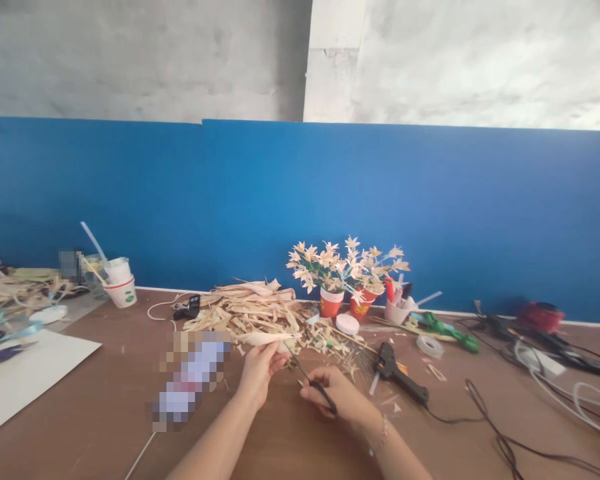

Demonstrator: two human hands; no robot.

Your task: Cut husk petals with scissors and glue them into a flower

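Your left hand [260, 370] is pinching a husk [265, 339], which is lying just beyond your fingertips, its long axis running sideways. Your right hand [339, 395] is gripping scissors [326, 396], blades pointing forward and left towards the husk's right end (whether they are touching it, you cannot tell). Your left hand is nearer the husk. Beyond, a husk pile [245, 308] is spreading; flowers [313, 263] are standing farther right.

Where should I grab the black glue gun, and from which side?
Take the black glue gun by its long handle, probably from above on the near right side. It lies on the table with the handle slanting that way, and the cord trails from the handle's end, so mind it.
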